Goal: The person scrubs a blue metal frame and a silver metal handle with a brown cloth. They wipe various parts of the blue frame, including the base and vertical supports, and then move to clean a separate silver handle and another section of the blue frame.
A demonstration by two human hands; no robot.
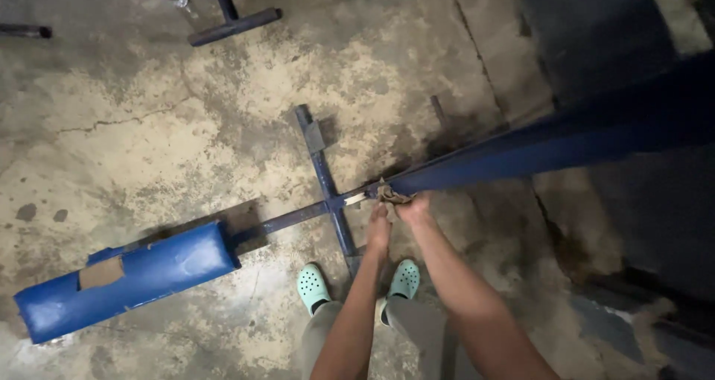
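Two hands [397, 217] on one rag [390, 194]

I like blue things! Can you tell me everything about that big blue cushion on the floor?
The blue cushion is a long, rounded pad, covered in what looks like shiny blue vinyl. A brownish patch, like tape or a torn spot, sits on its top near the left end, and the cover looks scuffed. It lies tilted at the lower left on the stained concrete floor, fixed to the end of a dark metal bar. Neither hand touches it.
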